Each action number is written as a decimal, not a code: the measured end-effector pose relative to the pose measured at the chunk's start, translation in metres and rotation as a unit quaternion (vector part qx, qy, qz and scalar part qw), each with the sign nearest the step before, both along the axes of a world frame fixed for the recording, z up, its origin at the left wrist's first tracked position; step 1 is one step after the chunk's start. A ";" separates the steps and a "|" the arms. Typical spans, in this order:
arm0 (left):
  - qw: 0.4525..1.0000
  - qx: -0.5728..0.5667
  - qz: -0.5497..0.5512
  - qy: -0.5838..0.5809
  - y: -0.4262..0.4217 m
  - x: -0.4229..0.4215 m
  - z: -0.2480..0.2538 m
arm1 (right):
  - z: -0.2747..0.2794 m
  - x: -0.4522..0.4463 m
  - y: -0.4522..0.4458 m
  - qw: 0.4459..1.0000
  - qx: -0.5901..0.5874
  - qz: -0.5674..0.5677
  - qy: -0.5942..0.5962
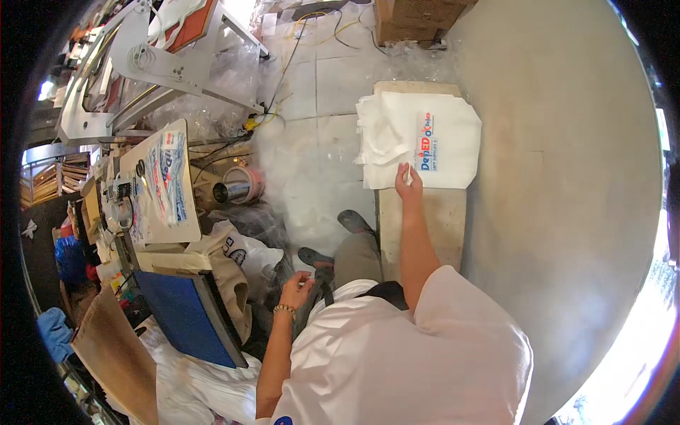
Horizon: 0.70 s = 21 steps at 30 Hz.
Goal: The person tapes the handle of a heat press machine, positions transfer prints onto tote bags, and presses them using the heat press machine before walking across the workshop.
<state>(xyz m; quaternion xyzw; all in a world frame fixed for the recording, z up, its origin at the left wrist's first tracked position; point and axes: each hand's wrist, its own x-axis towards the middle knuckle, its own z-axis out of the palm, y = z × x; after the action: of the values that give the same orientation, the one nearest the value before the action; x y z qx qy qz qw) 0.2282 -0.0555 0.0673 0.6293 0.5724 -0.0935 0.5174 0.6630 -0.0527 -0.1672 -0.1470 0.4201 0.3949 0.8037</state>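
A stack of white printed bags (pixel 453 138) with red and blue lettering lies on a long beige ledge (pixel 425 219). Over the near edge of the stack is my right hand (pixel 409 182), fingers loosely curled and a gap showing between thumb and fingers. White shows in that gap; whether the hand touches the top bag I cannot tell. At the left of the stack the layers look ruffled and folded. My left hand (pixel 296 290), with a beaded bracelet at the wrist, hangs beside my body, its fingers slightly bent and apart, holding nothing visible.
To the left stands a printing board (pixel 166 188) with blue lettering, above a blue-faced panel (pixel 185 312). A metal can (pixel 237 188) and plastic wrapping lie near it. A white machine frame (pixel 156 71) and a cardboard box (pixel 418 21) stand farther off. A wall (pixel 559 191) borders the ledge.
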 end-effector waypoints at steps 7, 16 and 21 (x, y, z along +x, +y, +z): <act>1.000 0.008 0.013 -0.006 0.001 0.006 0.005 | 0.082 0.045 0.009 0.997 0.047 -0.009 -0.056; 1.000 0.011 0.007 0.021 -0.010 -0.015 -0.006 | 0.015 -0.052 0.023 0.945 -0.197 0.222 -0.141; 0.999 -0.018 0.045 0.017 -0.017 -0.034 -0.012 | -0.079 -0.079 0.000 0.878 -0.223 0.373 -0.200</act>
<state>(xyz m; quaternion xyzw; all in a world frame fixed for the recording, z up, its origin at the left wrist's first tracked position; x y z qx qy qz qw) 0.1947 -0.0726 0.0551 0.5914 0.6073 -0.0914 0.5226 0.5843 -0.0528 -0.2465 -0.5441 0.2415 0.5238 0.6094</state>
